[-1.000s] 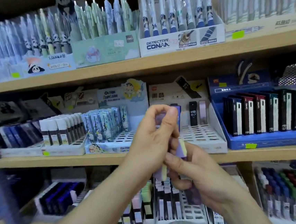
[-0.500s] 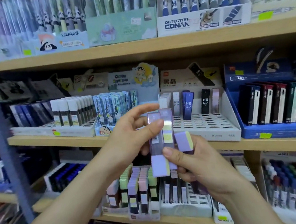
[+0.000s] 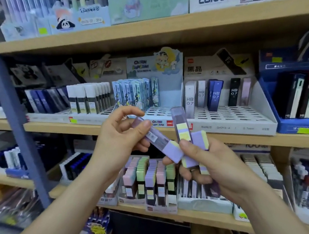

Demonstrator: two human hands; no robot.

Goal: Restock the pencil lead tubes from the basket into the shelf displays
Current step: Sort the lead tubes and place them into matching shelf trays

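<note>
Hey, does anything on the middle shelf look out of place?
In the white HB 0.7 tray, one white tube stands forward of the back row, out of line with the other tubes; most slots are empty.

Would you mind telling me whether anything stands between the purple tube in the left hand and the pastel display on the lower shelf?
Nothing visible does. The purple tube, pinched by the left hand, is just above the pastel display; the right hand, gripping other tubes, is beside its cap.

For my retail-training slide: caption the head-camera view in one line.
Left hand pinches one purple-capped lead tube while the right hand holds further tubes, before a stocked wooden shelf.
</note>
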